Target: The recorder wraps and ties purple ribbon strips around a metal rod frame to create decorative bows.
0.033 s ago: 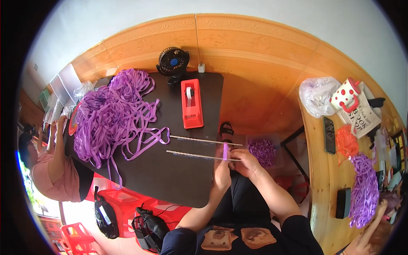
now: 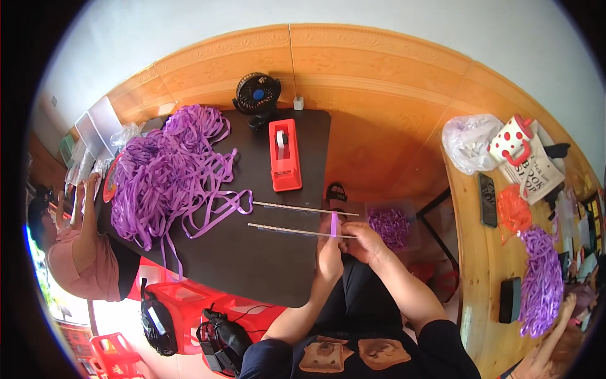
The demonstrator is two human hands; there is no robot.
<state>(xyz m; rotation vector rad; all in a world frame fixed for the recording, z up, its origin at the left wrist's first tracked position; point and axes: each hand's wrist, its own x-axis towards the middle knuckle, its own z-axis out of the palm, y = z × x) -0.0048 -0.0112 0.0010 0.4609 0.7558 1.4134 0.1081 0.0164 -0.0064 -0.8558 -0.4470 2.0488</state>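
Purple ribbon piece (image 2: 334,223) pinched upright between the fingertips of the left hand (image 2: 329,254), just at the near end of a thin twisted rod (image 2: 293,231). Right hand (image 2: 364,243) closed beside it, fingers pressed together on the same rod end and touching the left hand; exactly how much of the ribbon sits under its fingers, impossible to tell. Both hands at the right edge of the dark table (image 2: 252,265). Just past them, a second rod (image 2: 303,208) lying parallel on the tabletop, and to the right a clear container of purple ribbon bits (image 2: 389,225). Further along the table, a large heap of purple ribbon (image 2: 167,170) spread over its left half, loose strands trailing toward the rods. Beyond, a red tape dispenser (image 2: 284,155), upright in the middle. At the far edge, a small black fan (image 2: 257,95).
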